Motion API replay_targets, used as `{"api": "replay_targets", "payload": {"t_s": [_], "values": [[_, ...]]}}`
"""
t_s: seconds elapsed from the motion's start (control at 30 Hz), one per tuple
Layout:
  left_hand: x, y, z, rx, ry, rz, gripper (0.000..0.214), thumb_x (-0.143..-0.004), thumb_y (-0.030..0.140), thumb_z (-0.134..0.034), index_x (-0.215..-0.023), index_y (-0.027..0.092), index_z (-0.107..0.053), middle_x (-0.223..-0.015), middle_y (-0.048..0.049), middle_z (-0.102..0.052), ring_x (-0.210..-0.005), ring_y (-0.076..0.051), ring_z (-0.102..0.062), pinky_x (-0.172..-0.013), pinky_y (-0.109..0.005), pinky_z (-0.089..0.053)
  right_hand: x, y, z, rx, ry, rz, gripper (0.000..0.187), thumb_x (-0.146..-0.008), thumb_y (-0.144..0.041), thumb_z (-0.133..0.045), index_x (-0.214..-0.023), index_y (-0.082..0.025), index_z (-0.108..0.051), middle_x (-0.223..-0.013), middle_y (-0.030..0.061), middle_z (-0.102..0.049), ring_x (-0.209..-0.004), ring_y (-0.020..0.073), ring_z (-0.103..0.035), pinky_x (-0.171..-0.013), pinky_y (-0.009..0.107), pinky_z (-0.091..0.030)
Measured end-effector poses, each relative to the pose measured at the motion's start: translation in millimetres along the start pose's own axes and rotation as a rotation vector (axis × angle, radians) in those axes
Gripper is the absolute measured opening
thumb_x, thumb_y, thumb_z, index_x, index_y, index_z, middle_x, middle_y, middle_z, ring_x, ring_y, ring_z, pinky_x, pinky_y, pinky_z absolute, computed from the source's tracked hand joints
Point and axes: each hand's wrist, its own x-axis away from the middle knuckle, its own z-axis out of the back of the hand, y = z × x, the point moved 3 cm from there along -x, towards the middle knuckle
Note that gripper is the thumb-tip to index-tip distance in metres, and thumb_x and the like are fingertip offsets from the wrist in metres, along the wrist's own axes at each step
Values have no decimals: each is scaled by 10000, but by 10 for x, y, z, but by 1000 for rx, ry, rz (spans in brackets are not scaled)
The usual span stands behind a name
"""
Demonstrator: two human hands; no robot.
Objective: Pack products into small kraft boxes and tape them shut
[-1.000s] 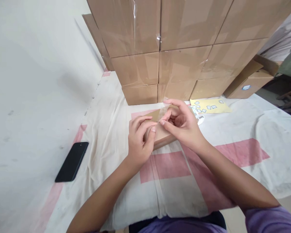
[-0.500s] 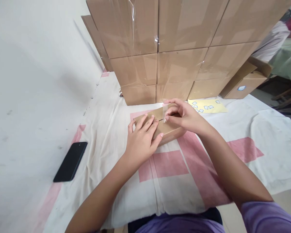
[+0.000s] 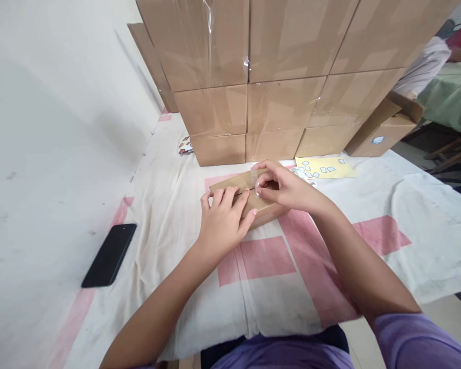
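A small brown cardboard box (image 3: 267, 205) lies on the cloth in front of me, its top flaps meeting at a narrow seam. My left hand (image 3: 223, 218) grips it from the left, with bent fingers on the top and the thumb along the near edge. At the seam, my right hand (image 3: 282, 187) pinches a short strip of clear tape (image 3: 254, 177) between thumb and fingers. Part of the strip is hidden by the fingers, and the right hand covers the box's far right corner.
Tall stacked cartons (image 3: 280, 107) stand behind the box. To the right are a yellow sheet with stickers (image 3: 325, 168) and an open carton (image 3: 376, 133). A black phone (image 3: 109, 255) lies left by the wall (image 3: 42, 154). Another person's sleeve (image 3: 426, 66) shows at far right.
My left fingers have bent more on the box top. The right hand has shifted slightly left and down with the tape. The view has moved a little, showing more patterned scraps beside the cartons.
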Motion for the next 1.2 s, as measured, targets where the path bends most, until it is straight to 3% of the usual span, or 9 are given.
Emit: {"api": "replay_targets", "payload": {"t_s": [0.4,0.57,0.8,1.03,1.2], "values": [[-9,-24,-38,47,26,46,435,-979,459,-469,-1338,241,-586,-1266,-110,-627,-1122,-299,-495,-973,-502,-316,-12,8,-23,72,0,55,418,-832,-161,-584,-1224,-257,-474,-852,-12,-686,-850,198,-664,-811,346,-493],[-10,-19,-38,42,55,-3,362,-981,414,-474,-1287,278,-611,-1238,-92,-624,-1139,-284,-504,-1005,-495,-306,-10,30,-15,127,5,73,434,-844,-145,-561,-1257,-248,-473,-860,-8,-682,-845,192,-652,-787,337,-478],[-9,-37,-61,-28,22,-7,455,-975,464,-458,-1315,176,-552,-1129,-128,-632,-1069,-315,-510,-890,-454,-372,-11,27,7,99,9,101,439,-835,-138,-562,-1252,-250,-488,-829,-18,-661,-813,181,-625,-748,321,-461],[0,-33,-58,-2,46,8,444,-973,453,-467,-1323,181,-486,-1134,-122,-630,-1085,-313,-515,-899,-448,-381,-36,-19,1,-15,-149,205,451,-819,-134,-596,-1237,-264,-490,-848,-24,-653,-787,159,-600,-705,291,-460],[6,-20,-40,-15,57,-29,351,-975,412,-489,-1265,231,-569,-1146,-108,-618,-1055,-290,-504,-877,-439,-375,-38,29,-4,35,-151,211,466,-826,-100,-570,-1255,-263,-490,-865,-22,-664,-771,157,-594,-684,282,-445]]}}
